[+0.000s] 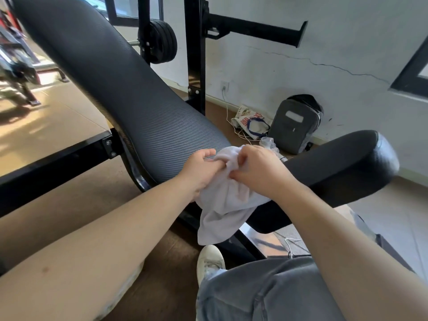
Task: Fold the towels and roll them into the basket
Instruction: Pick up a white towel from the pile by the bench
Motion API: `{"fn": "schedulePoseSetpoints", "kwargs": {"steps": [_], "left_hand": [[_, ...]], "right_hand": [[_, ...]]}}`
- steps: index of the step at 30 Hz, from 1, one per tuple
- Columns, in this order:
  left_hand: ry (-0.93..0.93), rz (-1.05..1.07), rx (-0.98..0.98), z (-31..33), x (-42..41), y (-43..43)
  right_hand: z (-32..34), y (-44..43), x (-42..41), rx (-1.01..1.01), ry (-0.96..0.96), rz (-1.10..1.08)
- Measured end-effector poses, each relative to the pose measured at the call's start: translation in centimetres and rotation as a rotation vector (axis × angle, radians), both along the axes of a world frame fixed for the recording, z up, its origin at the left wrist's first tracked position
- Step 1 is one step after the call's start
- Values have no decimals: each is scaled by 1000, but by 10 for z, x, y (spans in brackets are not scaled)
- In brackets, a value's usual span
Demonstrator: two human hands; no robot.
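The black ribbed gym bench (129, 98) serves as my desk, sloping up and away, and a white towel (225, 200) lies bunched at its near end, draping off the edge toward the padded black roller (335, 172) just right of it. My left hand (203, 169) and right hand (259, 167) meet on the towel's top, the fingers (217, 164) of both curled shut and pinching its gathered cloth. Beyond the bench by the wall sit a grey backpack (295, 126) and a printed tote bag (249, 120), contents hidden, and my white shoe (209, 260) is below the towel's hanging corner.
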State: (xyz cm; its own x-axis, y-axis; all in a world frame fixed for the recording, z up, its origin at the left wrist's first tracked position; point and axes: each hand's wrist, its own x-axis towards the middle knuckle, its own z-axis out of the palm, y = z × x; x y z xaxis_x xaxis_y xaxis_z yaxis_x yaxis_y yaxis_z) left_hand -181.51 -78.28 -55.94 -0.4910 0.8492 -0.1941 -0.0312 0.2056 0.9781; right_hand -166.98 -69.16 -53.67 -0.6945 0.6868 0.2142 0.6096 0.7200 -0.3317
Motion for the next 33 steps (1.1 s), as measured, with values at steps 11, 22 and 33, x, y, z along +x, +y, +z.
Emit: {"fn": "schedulePoseSetpoints", "kwargs": {"steps": [11, 22, 33], "left_hand": [[-116, 55, 83, 15, 12, 1], [59, -147, 121, 19, 12, -7], [716, -267, 43, 14, 11, -2]], "right_hand": [[12, -17, 16, -181, -43, 135], [4, 0, 9, 30, 60, -17], [56, -2, 16, 86, 289, -103]]}}
